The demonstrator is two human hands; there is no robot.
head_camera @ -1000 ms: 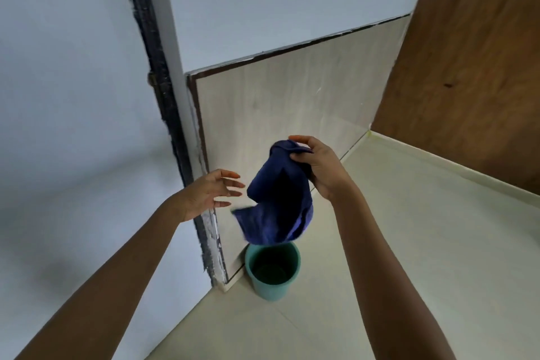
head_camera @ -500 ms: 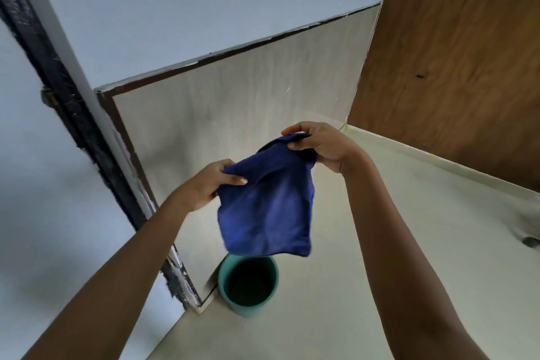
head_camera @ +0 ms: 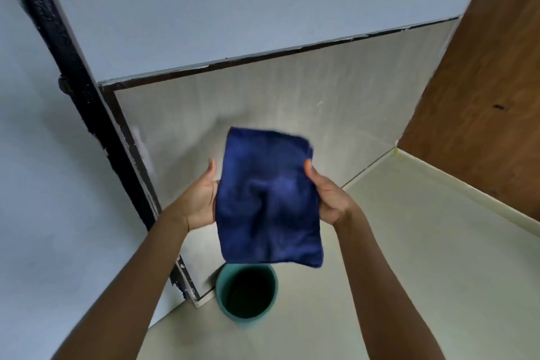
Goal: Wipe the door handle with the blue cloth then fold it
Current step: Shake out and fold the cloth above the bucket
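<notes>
In the middle of the view, above the floor, the left hand (head_camera: 201, 199) and right hand (head_camera: 328, 193) hold the cloth (head_camera: 268, 199) between them, one at each side edge. The left hand lies open along the cloth's left edge, palm towards it, thumb pointing up; its fingers are hidden behind the fabric. The right hand pinches the right edge, thumb on the near face, fingers hidden behind. The cloth is deep blue, soft and napped, a rough rectangle with rounded corners; a few shallow creases run down its middle. Its top edge is blurred, and whether it is doubled over cannot be told.

Just below its bottom edge stands a round teal bucket (head_camera: 225, 298), dark inside, its far rim hidden by the cloth. It rests on the smooth pale floor (head_camera: 423, 257), close against a pale matte wall panel (head_camera: 263, 102). Left runs a black, chipped frame (head_camera: 73, 73). Right, a brown wood-grain door (head_camera: 482, 82), cut off by the picture's edge.
</notes>
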